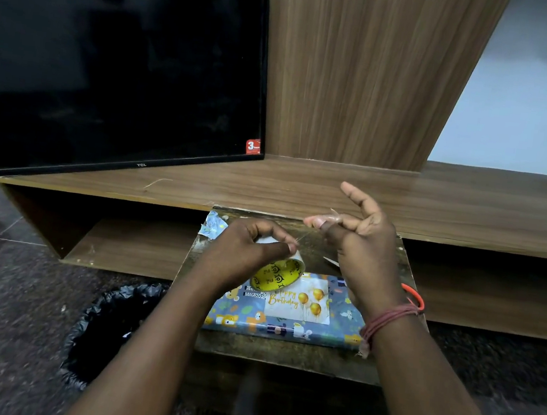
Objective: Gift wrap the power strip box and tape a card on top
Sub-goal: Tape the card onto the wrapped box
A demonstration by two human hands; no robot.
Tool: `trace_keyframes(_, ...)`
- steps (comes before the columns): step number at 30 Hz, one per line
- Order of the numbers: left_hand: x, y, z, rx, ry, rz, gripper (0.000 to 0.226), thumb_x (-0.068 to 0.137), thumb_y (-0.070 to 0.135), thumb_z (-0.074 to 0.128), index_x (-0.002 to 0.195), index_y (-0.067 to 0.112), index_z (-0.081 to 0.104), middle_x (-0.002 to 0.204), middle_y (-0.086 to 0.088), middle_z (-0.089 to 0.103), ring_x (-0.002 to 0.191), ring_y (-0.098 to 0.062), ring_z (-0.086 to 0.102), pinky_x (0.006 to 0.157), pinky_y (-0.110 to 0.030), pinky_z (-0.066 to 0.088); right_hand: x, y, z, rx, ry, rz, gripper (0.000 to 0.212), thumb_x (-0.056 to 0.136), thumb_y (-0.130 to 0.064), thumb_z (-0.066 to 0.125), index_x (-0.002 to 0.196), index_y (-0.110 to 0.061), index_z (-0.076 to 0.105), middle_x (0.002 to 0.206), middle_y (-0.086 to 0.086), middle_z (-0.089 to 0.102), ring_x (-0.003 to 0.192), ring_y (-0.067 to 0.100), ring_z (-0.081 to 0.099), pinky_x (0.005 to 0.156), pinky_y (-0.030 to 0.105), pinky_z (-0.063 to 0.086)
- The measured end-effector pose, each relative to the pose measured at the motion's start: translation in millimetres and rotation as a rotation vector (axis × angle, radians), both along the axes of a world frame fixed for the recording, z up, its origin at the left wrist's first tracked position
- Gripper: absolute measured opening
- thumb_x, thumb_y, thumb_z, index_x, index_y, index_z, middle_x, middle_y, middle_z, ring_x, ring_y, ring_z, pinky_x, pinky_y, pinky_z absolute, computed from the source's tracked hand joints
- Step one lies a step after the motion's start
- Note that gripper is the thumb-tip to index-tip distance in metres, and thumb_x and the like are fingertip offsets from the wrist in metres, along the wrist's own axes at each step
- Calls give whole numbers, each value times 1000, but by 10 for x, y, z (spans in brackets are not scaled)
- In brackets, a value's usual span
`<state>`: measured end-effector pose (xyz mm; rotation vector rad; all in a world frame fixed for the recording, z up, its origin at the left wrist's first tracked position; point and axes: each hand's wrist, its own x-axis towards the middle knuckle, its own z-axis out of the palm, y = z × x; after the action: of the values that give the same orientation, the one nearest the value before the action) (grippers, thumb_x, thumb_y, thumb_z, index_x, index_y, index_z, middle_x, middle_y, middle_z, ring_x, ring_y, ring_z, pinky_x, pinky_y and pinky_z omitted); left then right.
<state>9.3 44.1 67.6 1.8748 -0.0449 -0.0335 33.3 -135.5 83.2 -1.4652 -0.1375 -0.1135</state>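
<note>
We find the wrapped box [282, 324] lying flat on a small dark table [286, 355], near its front edge. The wrapping is blue paper printed with small animal figures. A white card [302, 301] reading "Happy Birthday", with gold balloons, lies on the top face of the box, roughly centred.

The left hand [246, 255] grips a roll of clear tape [278, 272] with a yellow printed core, thumb and fingers curled round its rim; the roll is held above the rear edge of the box, partly over the card's left corner. The right hand [363, 248] is raised above the back of the table. Its thumb and a finger pinch the free end of a strip of tape [323, 218], which clings round the fingertip, while the index finger points up and away. A thin stretch of tape runs between the two hands.

We note red thread bands [388, 321] on the right wrist. An orange-handled item [413, 296], mostly hidden behind that wrist, lies on the table; we cannot tell what it is. A crumpled scrap of wrapping paper [213, 226] sits at the table's rear left corner. A bin with a black liner [111, 328] stands on the floor to the left. A dark television [117, 66] leans on the wooden shelf unit [335, 194] behind.
</note>
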Motion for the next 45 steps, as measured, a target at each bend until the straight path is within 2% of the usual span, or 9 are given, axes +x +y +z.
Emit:
trace_keyframes(7,-6,5,36,13,49,15,9,88,26,79,85,18,79,91,2,78,88,-18,74,86,-40,58,72,-55,-45,-4,94,22,44,91,-3,69,130,-17,56,87,12,78,89,22,75,88,42,54)
trace_keyframes(12,-18,1,62,-45,82,-6,19,86,28,79,85,8,78,68,6,68,57,-8,50,55,-23,35,50,-126,6,-231,29,69,27,99,-20,63,126,-21,61,88,-3,79,99,37,71,93,56,51)
trace_keyframes(16,-5,32,56,-155,122,-49,27,78,30,83,90,6,79,89,-6,79,82,-24,64,77,-38,44,15,-146,51,-253,7,96,27,100,-21,62,127,-22,62,91,-3,79,98,25,74,93,47,55)
trace_keyframes(20,-15,31,60,-175,191,-112,27,86,18,79,113,15,77,105,-8,78,101,-26,74,93,-34,55,-6,-172,66,-220,-1,106,31,99,-16,63,130,-17,62,88,1,79,84,1,73,70,10,49)
trace_keyframes(24,-25,27,75,-203,174,-176,36,90,7,71,125,19,73,119,-2,75,118,-23,68,111,-39,48,-2,-151,48,-244,28,119,35,98,-17,64,133,-19,60,88,-1,79,93,6,74,90,23,53)
trace_keyframes(29,-63,30,103,-224,135,-280,38,94,2,63,128,18,70,133,12,67,130,-1,57,100,-16,48,43,-175,18,-225,92,163,33,96,-15,67,128,-18,63,88,4,79,91,14,75,91,32,51)
trace_keyframes(38,-90,-18,41,-450,268,-274,39,82,14,65,119,20,77,127,3,72,100,-7,66,87,-24,48,71,-220,-18,-229,103,170,27,94,-24,70,121,-20,67,93,8,78,97,27,74,98,46,53)
trace_keyframes(42,-63,6,-23,-500,297,-237,44,81,16,68,124,18,74,110,-4,73,85,-15,64,80,-27,49,121,-325,9,-204,157,34,25,101,-34,58,110,-15,70,88,6,78,73,11,64,71,26,53)
trace_keyframes(45,-65,12,-37,-553,311,-204,41,82,11,70,122,16,75,126,-8,71,82,-12,68,69,-21,54,242,-620,-126,-414,158,-140,17,100,-24,61,90,-15,71,79,5,76,67,11,60,68,28,50)
